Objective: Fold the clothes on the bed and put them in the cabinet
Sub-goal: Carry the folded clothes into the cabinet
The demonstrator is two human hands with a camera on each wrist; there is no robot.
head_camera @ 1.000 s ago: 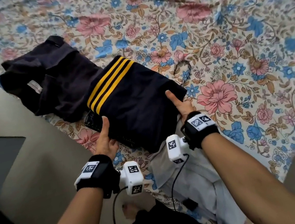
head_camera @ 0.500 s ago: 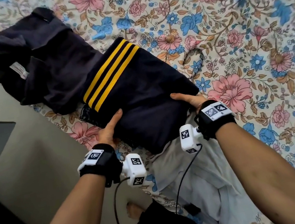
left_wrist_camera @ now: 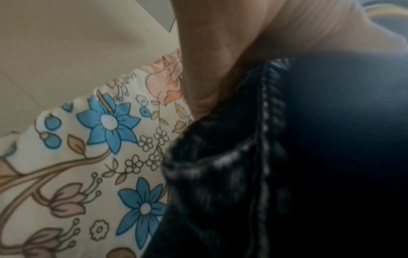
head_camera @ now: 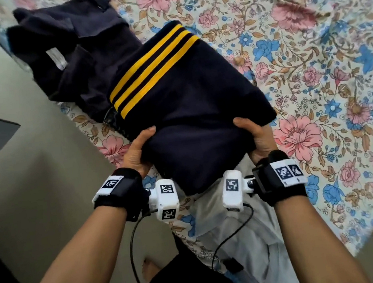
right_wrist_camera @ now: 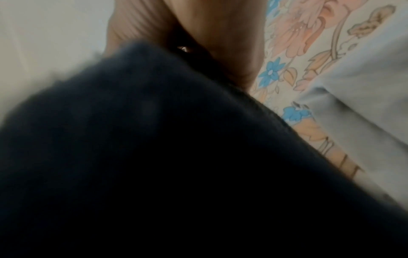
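The folded navy garment (head_camera: 188, 107), three yellow stripes across its far half, is gripped at its two near corners, w/ the near end raised off the bed (head_camera: 312, 56) by the bed's near edge. Judged step: lifting the folded piece, prob. for carrying to the cabinet (not in view).

To be done well: the grip is best kept under the whole stack so no layer slips out; both sides should be raised level, and the fold kept flat.

Left hand (head_camera: 135, 153): thumb laid on top, fingers tucked beneath, so the left corner is clamped. Right hand (head_camera: 258, 139): same hold on the right corner. Fingers under the cloth are hidden.

A second dark garment (head_camera: 68, 54) lies unfolded towards the bed's far-left edge, touching the striped one. A pale garment (head_camera: 249, 235) lies at the near edge, partly under it.
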